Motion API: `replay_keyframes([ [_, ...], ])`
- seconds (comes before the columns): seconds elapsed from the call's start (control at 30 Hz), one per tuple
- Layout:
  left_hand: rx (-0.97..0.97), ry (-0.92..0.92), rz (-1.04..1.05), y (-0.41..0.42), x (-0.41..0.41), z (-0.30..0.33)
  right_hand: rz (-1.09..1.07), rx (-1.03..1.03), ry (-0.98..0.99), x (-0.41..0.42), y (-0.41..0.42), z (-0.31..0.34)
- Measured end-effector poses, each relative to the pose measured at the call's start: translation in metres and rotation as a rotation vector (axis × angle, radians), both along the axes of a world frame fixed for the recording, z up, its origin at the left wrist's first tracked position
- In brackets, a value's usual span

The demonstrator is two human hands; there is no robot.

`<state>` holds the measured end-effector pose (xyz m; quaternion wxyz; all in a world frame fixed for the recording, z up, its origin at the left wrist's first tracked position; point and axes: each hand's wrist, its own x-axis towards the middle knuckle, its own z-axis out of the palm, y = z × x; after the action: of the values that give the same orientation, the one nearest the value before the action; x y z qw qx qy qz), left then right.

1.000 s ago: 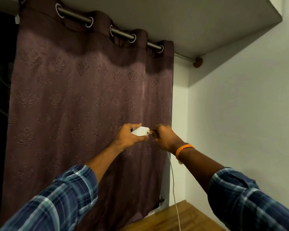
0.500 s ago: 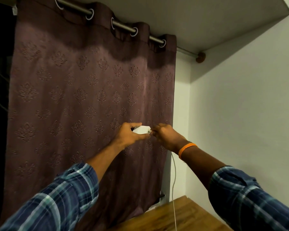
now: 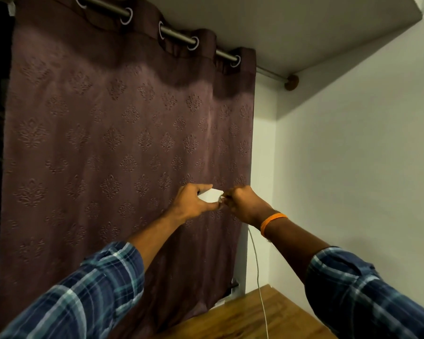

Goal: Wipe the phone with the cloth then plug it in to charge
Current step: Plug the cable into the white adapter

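Both arms are raised in front of a dark purple curtain. My left hand (image 3: 191, 200) grips a small white charger block (image 3: 211, 195) between thumb and fingers. My right hand (image 3: 242, 204), with an orange band at the wrist, pinches the end of a thin white cable (image 3: 257, 270) right against the block's right side. The cable hangs down from that hand to the wooden surface below. The joint between plug and block is hidden by my fingers. No phone or cloth is in view.
The patterned curtain (image 3: 123, 152) hangs from a metal rod (image 3: 176, 36) and fills the left and middle. A white wall (image 3: 357, 152) stands on the right. A wooden tabletop (image 3: 245, 316) shows at the bottom, with its corner near the curtain's lower edge.
Both hands stay together on the block and cable end. The view has tilted slightly, so the curtain rod and wall corner sit a little further right.
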<state>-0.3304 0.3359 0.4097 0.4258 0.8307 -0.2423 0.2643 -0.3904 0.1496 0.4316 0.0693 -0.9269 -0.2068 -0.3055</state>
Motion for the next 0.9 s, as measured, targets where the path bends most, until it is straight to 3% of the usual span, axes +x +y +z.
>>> replay_keyframes([
  [0.27, 0.024, 0.021, 0.007, -0.004, 0.006, -0.02, -0.04, 0.191, 0.106, 0.006, 0.001, -0.024],
  [0.47, 0.013, 0.113, 0.061, 0.002, 0.015, -0.06, -0.062, 0.225, 0.231, 0.017, 0.001, -0.071],
  [0.7, 0.07, 0.278, 0.097, 0.009, 0.025, -0.164, -0.118, 0.138, 0.386, 0.042, 0.009, -0.159],
  [0.9, 0.083, 0.493, 0.105, 0.016, 0.023, -0.264, -0.158, 0.178, 0.534, 0.061, 0.015, -0.264],
])
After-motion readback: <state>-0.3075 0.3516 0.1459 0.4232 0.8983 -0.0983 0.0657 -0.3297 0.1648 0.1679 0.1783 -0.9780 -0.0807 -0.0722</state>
